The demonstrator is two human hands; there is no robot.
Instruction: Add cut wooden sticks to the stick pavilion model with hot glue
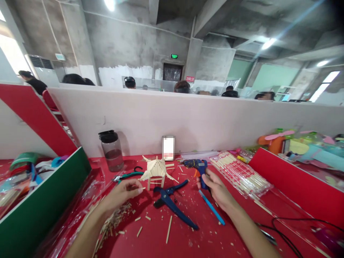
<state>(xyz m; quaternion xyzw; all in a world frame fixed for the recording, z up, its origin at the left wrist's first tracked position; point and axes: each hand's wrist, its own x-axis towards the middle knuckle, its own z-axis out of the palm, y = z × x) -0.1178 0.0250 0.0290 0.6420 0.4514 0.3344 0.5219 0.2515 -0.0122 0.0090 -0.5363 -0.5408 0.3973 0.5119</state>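
Note:
My right hand (213, 184) is wrapped round the handle of a blue hot glue gun (197, 165), its nozzle pointing left. Thumb and fingers of my left hand (131, 190) pinch a small piece of wooden stick (143, 188). Just beyond that hand stands a little pavilion-like model (156, 168) made of thin wooden sticks, with a pointed roof on legs. Blue cutters (174, 206) lie between my hands, and a light blue pen (212, 208) lies below the glue gun. Green-handled pliers (130, 175) rest behind my left hand.
A dark-lidded water bottle (111, 152) stands at the back left. Bagged sticks (239, 172) lie on the right. Stick scraps (114, 218) litter the red table (150, 243). Green (53, 200) and red (295, 182) dividers flank it. Several people sit beyond the white partition (139, 114).

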